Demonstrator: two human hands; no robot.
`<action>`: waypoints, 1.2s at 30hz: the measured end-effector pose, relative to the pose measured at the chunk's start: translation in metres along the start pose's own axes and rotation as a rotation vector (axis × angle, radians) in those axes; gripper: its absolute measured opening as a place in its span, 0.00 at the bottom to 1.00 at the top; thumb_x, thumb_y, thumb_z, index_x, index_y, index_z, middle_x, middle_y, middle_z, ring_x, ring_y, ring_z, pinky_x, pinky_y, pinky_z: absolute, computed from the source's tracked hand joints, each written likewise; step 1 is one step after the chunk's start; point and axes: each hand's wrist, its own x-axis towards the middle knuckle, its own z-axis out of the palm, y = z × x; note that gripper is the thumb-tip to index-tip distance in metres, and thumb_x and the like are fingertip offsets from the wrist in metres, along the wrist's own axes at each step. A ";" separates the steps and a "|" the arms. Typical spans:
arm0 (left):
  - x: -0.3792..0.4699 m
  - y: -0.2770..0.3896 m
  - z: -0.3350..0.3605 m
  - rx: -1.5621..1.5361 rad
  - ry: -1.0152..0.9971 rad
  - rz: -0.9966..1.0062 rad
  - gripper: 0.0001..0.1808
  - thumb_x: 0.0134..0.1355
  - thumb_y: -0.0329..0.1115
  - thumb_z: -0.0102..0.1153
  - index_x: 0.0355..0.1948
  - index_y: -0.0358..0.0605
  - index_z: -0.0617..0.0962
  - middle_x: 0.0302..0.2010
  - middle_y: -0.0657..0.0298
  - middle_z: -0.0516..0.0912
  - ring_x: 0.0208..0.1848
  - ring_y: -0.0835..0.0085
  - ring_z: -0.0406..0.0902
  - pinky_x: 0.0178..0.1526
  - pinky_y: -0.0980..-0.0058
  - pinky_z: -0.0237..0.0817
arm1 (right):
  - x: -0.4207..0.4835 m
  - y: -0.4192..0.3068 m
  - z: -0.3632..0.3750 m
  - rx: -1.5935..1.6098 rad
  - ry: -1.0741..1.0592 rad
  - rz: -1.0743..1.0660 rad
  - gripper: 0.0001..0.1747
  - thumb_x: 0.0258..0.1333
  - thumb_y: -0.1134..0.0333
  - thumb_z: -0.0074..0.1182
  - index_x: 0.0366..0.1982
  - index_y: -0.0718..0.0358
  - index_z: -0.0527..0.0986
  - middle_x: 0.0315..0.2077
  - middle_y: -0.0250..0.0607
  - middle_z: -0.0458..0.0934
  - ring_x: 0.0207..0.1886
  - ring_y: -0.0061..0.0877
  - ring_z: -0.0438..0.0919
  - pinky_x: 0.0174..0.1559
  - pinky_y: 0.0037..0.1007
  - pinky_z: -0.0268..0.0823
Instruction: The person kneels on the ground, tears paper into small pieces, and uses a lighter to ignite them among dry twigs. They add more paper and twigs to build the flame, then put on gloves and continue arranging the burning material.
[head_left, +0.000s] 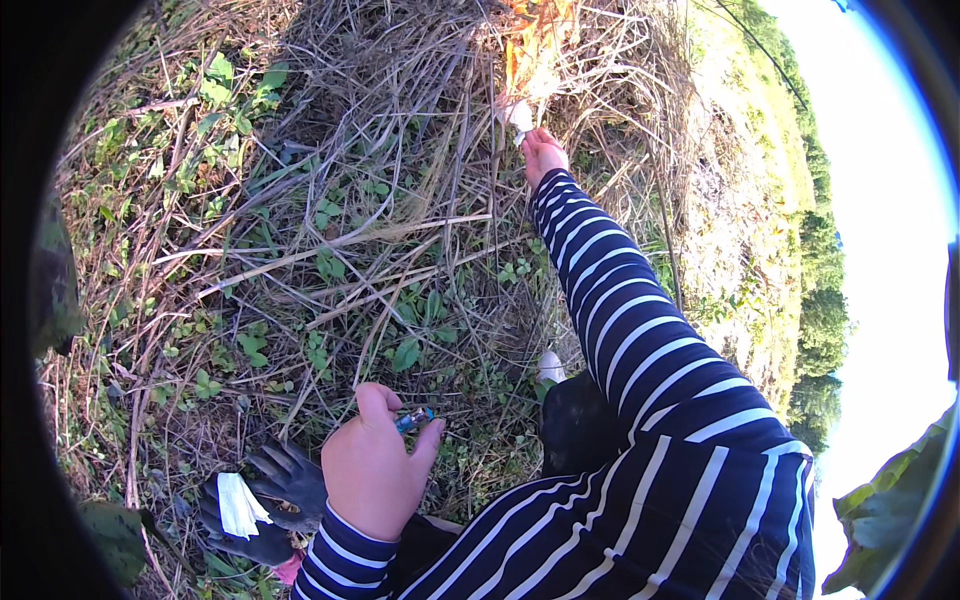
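Observation:
My right hand (546, 156), at the end of an outstretched striped sleeve, pinches a piece of white paper tissue (517, 116). Orange flames (534, 52) rise right beyond the tissue, among dry stalks. Nearer my body, my left hand (382, 457) holds a small blue, partly see-through lighter (414, 421) between thumb and fingers; no flame shows on it. To the left of that hand, dark work gloves (289, 480) lie on the ground, with a folded white tissue (240, 506) on top of them.
Dry stalks and straw (405, 232) cover the ground, mixed with low green plants (217, 86). A light-coloured shoe tip (551, 367) shows beside my dark-clad knee (581, 424). Large leaves (892, 510) stand at the lower right. Sunlit grass and trees (821, 322) lie along the right.

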 end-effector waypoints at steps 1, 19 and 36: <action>0.000 0.000 0.000 0.003 -0.001 0.001 0.25 0.53 0.41 0.70 0.40 0.41 0.67 0.19 0.60 0.76 0.21 0.62 0.78 0.26 0.67 0.67 | -0.002 0.000 -0.003 0.000 0.001 0.007 0.34 0.61 0.87 0.37 0.68 0.68 0.53 0.68 0.49 0.57 0.71 0.39 0.59 0.70 0.38 0.55; -0.005 0.004 -0.002 0.013 -0.005 0.005 0.25 0.52 0.44 0.71 0.39 0.42 0.68 0.17 0.60 0.76 0.20 0.60 0.77 0.24 0.66 0.67 | -0.007 -0.004 -0.010 -0.476 -0.099 0.221 0.38 0.53 0.87 0.40 0.67 0.57 0.62 0.67 0.40 0.62 0.66 0.28 0.62 0.66 0.36 0.51; 0.000 0.010 -0.001 0.006 0.047 0.110 0.25 0.52 0.44 0.70 0.38 0.43 0.67 0.17 0.59 0.77 0.19 0.59 0.77 0.23 0.65 0.67 | -0.067 -0.061 0.026 -0.125 -0.093 -0.307 0.47 0.45 0.92 0.32 0.71 0.59 0.54 0.69 0.43 0.58 0.74 0.29 0.52 0.71 0.31 0.41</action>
